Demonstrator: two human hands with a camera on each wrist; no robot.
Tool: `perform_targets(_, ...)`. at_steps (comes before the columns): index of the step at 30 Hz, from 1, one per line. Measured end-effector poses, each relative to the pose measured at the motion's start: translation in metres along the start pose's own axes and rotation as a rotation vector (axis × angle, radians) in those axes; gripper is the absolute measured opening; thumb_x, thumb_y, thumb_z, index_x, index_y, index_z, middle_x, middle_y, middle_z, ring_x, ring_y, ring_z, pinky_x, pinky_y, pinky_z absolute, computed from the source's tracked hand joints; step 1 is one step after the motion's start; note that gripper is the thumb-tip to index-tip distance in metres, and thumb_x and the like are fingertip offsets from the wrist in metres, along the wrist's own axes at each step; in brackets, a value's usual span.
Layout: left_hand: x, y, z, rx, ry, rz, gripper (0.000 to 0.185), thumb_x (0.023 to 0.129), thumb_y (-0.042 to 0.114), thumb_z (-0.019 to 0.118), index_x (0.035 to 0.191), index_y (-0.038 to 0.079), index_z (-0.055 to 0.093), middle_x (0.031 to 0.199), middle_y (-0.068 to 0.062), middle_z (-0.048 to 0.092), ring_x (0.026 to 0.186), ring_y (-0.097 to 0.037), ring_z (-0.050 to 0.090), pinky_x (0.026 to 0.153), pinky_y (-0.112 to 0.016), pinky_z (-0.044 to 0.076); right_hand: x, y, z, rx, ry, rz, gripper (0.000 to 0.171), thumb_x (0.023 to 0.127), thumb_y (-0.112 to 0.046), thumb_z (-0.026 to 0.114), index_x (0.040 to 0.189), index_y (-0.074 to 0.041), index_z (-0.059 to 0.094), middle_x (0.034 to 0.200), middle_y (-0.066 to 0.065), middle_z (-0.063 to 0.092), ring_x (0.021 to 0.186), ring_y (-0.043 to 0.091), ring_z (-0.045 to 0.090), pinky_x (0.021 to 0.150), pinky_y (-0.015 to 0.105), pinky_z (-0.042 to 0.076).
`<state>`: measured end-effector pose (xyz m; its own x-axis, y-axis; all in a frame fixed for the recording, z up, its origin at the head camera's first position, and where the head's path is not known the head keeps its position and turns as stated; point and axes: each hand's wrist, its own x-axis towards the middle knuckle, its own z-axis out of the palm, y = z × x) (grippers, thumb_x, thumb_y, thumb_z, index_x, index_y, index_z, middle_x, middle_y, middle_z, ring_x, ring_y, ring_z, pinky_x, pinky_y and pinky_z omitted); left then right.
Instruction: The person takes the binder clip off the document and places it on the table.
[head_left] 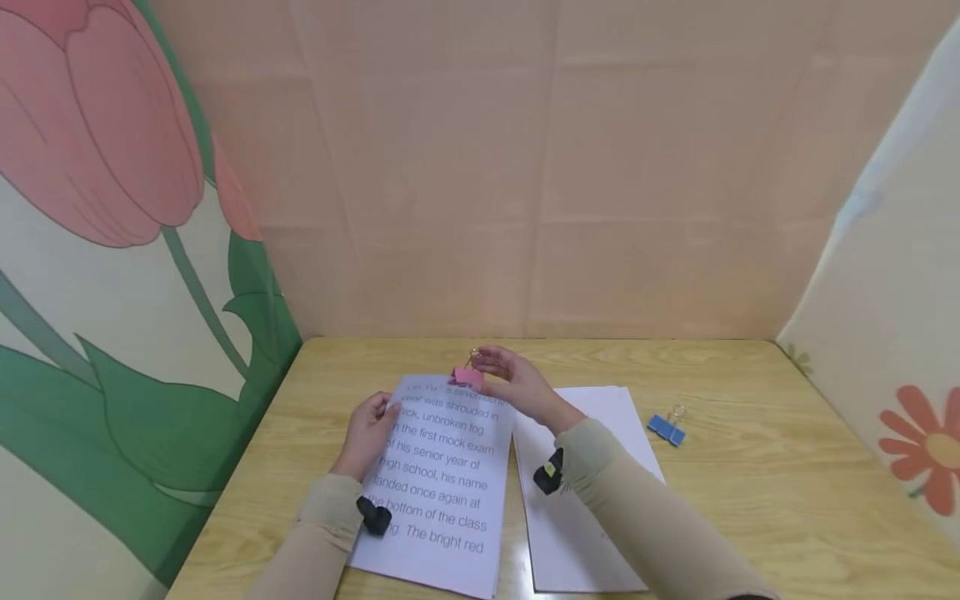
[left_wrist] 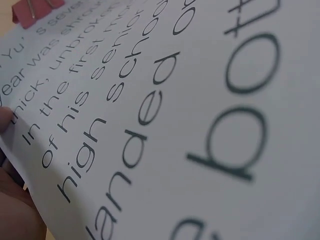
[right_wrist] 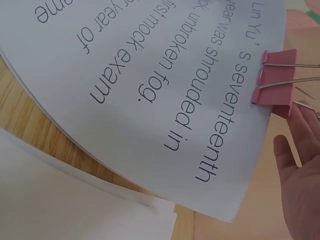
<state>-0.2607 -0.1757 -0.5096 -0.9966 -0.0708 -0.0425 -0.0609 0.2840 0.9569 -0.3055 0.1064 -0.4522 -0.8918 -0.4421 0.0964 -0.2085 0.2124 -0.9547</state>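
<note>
A stack of printed sheets [head_left: 442,475] [left_wrist: 200,100] [right_wrist: 150,75] lies tilted over the wooden table [head_left: 750,483]. A pink binder clip [head_left: 467,377] [left_wrist: 30,10] [right_wrist: 275,82] is clamped on the stack's far edge. My left hand [head_left: 367,433] [left_wrist: 12,200] grips the stack's left edge, thumb on top and fingers beneath. My right hand [head_left: 517,387] [right_wrist: 300,180] is at the clip with fairly straight fingers. One fingertip touches the clip's rear wire handle, and the thumb stays clear of it.
A stack of blank sheets [head_left: 577,533] [right_wrist: 60,200] lies flat under and to the right of the printed stack. A blue binder clip [head_left: 666,429] sits on the table further right. Fabric walls with flower prints enclose the table on three sides.
</note>
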Motion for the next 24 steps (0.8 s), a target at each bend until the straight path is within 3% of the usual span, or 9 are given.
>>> perform_targets(6,0.0013,0.0005,0.0004,-0.002,0.002,-0.016,0.018,0.109,0.019,0.053,0.114,0.008,0.066,0.091,-0.008,0.068,0.07,-0.023,0.062,0.057,-0.03,0.049,-0.001,-0.0051,0.003,-0.002,0.005,0.02,0.074,0.094,-0.02,0.078,0.157,-0.006,0.041,0.143,0.013,0.059,0.137,0.033,0.052,0.112,0.051,0.04)
perform_targets(11,0.0029,-0.0013,0.0011,-0.004,-0.004,-0.011,0.017,0.108,0.018,0.054,0.113,0.008,0.066,0.089,-0.009,0.068,0.068,-0.023,0.062,0.055,-0.03,0.049,-0.0023,-0.0068,0.0041,-0.051,0.009,0.033,0.065,0.096,-0.026,0.076,0.152,-0.007,0.047,0.14,0.009,0.062,0.134,0.031,0.055,0.109,0.048,0.045)
perform_targets(24,0.0039,-0.0024,0.0013,-0.007,-0.007,-0.005,0.017,0.108,0.019,0.054,0.113,0.008,0.067,0.09,-0.009,0.069,0.068,-0.023,0.064,0.056,-0.03,0.051,-0.0033,-0.0069,0.0046,-0.095,0.025,0.031,0.063,0.095,-0.028,0.078,0.149,-0.008,0.051,0.137,0.007,0.064,0.129,0.028,0.059,0.109,0.048,0.045)
